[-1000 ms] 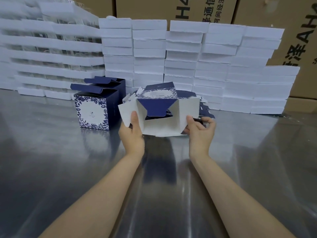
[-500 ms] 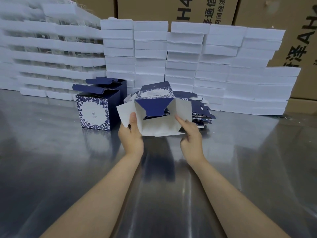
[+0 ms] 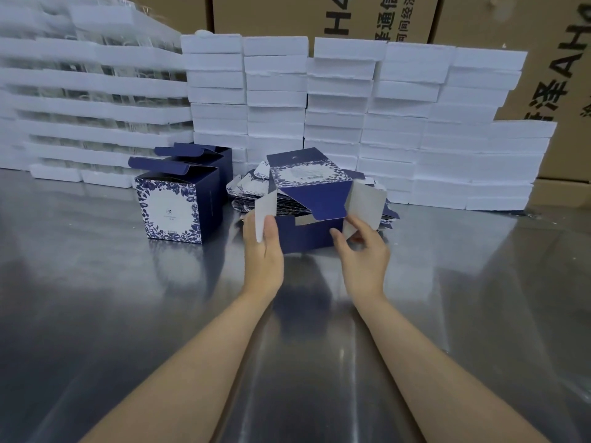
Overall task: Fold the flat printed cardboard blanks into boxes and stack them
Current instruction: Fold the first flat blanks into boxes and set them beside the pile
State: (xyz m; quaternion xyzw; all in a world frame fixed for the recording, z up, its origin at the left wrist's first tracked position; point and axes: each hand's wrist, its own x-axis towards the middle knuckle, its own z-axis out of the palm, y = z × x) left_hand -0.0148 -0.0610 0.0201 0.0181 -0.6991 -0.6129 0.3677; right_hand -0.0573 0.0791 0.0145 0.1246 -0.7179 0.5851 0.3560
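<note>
Both hands [image 3: 315, 251] seemingly pinch the half-folded box [image 3: 308, 199].

both forearms extended, left grip [image 3: 263, 247] pinching, right grip [image 3: 363, 254] curled

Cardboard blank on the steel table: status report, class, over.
Left hand pinches the side flap. Right hand holds the opposite flap. Half-folded blank off the table, bottom flaps open. Nothing in the way.

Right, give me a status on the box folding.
Done: two folded boxes stand together on the metal table, lids still open. In hand: the left hand and right hand hold a half-formed box, flaps loose. Left: the pile of flat blanks behind it.
</note>
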